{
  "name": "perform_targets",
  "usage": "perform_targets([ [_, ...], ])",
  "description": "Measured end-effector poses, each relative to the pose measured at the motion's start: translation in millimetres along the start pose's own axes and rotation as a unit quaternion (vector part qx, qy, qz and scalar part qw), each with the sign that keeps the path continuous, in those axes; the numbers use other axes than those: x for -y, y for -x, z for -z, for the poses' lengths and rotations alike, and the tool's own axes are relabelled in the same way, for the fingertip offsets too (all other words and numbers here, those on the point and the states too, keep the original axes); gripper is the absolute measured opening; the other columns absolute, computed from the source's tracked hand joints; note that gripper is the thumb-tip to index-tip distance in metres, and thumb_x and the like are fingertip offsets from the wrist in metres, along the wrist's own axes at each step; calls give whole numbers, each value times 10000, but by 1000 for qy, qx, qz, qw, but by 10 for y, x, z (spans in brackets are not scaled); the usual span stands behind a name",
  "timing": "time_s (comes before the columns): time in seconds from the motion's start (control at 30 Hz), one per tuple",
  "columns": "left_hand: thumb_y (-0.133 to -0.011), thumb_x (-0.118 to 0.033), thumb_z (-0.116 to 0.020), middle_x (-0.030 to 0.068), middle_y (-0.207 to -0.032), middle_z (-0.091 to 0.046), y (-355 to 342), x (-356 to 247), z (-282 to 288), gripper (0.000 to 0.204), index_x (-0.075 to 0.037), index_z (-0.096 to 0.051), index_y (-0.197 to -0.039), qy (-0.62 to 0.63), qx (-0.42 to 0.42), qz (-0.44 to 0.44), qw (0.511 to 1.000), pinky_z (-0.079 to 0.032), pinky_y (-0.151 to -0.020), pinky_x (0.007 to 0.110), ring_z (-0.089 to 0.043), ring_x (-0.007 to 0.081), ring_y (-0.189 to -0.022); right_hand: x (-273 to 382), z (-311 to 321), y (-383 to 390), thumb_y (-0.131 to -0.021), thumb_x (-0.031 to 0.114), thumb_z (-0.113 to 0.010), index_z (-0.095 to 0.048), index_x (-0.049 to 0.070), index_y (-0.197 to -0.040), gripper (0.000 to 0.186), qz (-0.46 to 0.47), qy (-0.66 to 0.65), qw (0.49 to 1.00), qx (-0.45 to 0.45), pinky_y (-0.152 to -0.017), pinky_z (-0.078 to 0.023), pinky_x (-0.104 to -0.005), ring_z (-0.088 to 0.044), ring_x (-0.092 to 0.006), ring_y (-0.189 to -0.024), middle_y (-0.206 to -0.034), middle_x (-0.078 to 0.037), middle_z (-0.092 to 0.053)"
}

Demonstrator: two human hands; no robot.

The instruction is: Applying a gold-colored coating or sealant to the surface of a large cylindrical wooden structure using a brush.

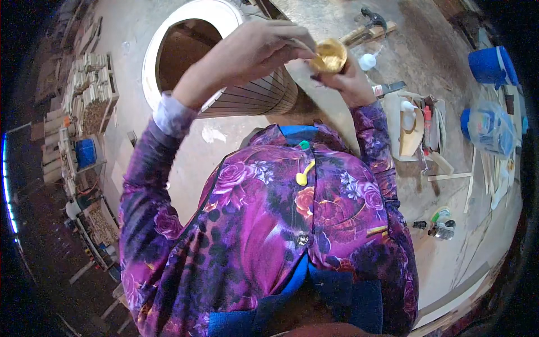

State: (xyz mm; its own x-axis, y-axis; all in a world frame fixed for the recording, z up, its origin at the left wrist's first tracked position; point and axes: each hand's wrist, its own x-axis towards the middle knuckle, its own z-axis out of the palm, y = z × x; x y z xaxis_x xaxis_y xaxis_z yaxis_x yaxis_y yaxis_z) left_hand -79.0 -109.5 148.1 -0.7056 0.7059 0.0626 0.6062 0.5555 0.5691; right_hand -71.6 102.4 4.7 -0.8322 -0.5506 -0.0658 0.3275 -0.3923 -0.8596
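Observation:
My right hand [351,83] holds up a small round container [329,55] of yellow glue or paste, its open mouth facing me. My left hand [255,48] reaches across from the left, fingers pinched on a thin pale stick [301,44] whose tip goes into the container. Both hands are raised above a curved wooden slatted barrel-like form [255,95] with a white rim [209,11]. My purple flowered sleeves and jacket fill the lower middle of the view.
A workbench [432,67] on the right carries a hammer [371,21], a white squeeze bottle [368,60], a tray of tools [415,126], blue tubs [493,64], a plastic bag [491,129] and wood strips [449,176]. Stacks of small wood pieces [90,92] stand on the left.

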Motion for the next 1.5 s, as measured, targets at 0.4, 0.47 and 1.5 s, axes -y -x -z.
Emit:
perform_targets([
  [0.4, -873, -184, -590, 130, -805, -625, -67, 70, -455, 116, -78, -618, -911, -38, -230, 3, 972, -497, -613, 423, -625, 348, -724, -63, -105, -188, -701, 49, -807, -507, 48, -1153, 542, 174, 159, 969, -75, -866, -471, -262, -565, -97, -997, -1056, -15, -586],
  [0.47, -875, -148, -568, 91, -941, -642, 56, -16, -525, 137, -91, -640, -977, -63, -179, -28, 981, -510, -664, 391, -640, 302, -805, -76, -107, -163, -707, 47, -804, -507, 49, -1160, 542, 154, 102, 978, -94, -884, -471, -263, -565, -98, -1002, -1070, -13, -585],
  [1.5, -958, -159, -534, 46, -948, -666, 317, -151, -649, 219, 20, -658, -977, 139, -156, 59, 976, -507, -762, 275, -632, 162, -865, -533, 20, 422, -671, -10, -763, -464, 88, -1269, 676, 88, 119, 987, -64, -999, -414, -287, -515, -139, -1148, -1211, -29, -534],
])
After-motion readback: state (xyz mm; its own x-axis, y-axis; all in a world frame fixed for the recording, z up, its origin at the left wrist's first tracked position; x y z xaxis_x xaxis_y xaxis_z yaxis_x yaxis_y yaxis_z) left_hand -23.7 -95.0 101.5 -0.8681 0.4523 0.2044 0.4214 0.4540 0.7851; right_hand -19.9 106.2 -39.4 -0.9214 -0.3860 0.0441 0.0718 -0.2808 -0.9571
